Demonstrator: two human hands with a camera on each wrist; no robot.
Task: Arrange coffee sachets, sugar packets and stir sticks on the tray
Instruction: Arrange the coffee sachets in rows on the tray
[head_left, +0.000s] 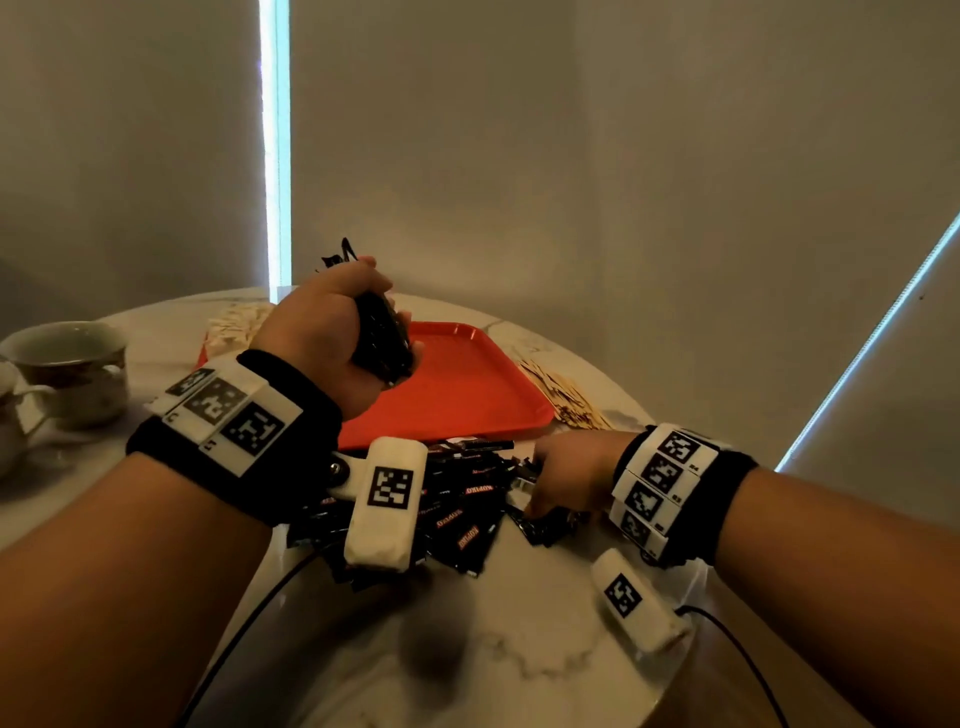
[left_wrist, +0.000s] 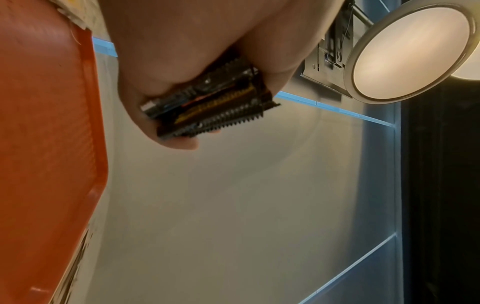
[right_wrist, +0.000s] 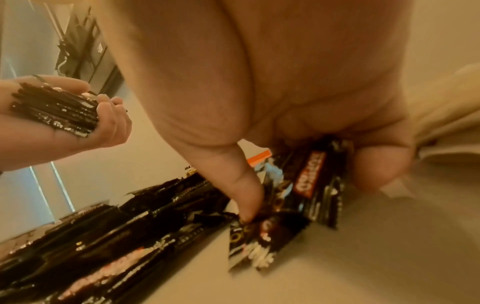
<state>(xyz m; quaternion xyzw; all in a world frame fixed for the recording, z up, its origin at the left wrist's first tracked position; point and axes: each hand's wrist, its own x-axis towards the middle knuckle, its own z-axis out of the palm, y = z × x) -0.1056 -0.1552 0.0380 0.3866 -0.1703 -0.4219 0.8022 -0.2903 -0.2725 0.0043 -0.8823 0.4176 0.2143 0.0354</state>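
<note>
Sachets (head_left: 382, 338) gripped above tray's (head_left: 467, 395) bare near edge.

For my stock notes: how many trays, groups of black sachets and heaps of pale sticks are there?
Tray: 1
Groups of black sachets: 2 (bundle in left hand, heap on table)
Heaps of pale sticks: 2 (left, right of tray)
Total: 5

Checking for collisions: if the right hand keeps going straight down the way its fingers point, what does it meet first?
The right hand already touches a sachet at the pile's edge; straight on, likely that sachet, then the table.
</note>
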